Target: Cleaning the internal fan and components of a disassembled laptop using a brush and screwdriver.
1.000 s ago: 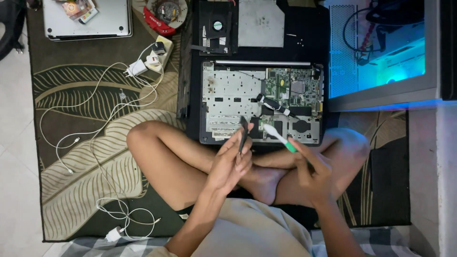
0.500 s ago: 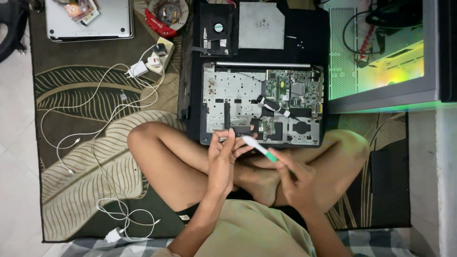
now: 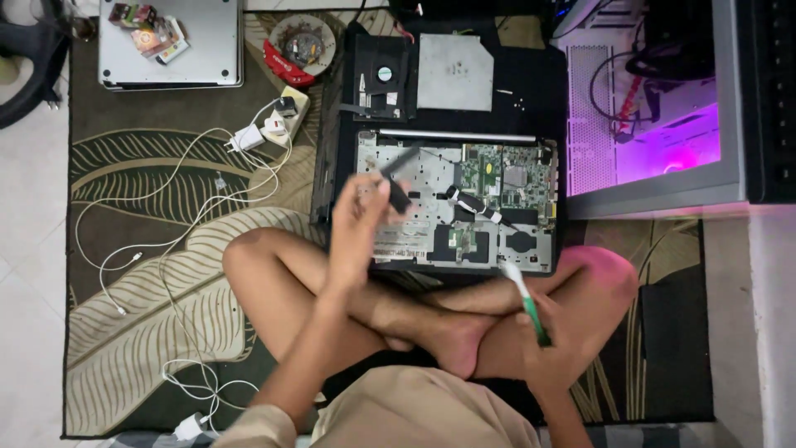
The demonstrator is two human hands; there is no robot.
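Note:
I sit cross-legged in front of an opened laptop base point(image 3: 414, 224) with its green circuit board point(image 3: 502, 174) exposed. My left hand point(image 3: 358, 224) is raised over the base's left half and grips a small dark part point(image 3: 396, 187), blurred by motion. My right hand point(image 3: 547, 344) rests low by my right knee and holds a white and green toothbrush point(image 3: 524, 300), bristles pointing up toward the base's front edge.
A fan module point(image 3: 380, 79) and a grey metal plate point(image 3: 454, 72) lie behind the base. White chargers and cables point(image 3: 249, 137) sprawl left on the leaf-patterned rug. A closed silver laptop point(image 3: 170, 50) sits far left, a lit computer case point(image 3: 655, 124) at right.
My left hand has risen from my lap to above the laptop base with the dark part. My right hand has dropped back with the toothbrush. The case light changed from green to purple.

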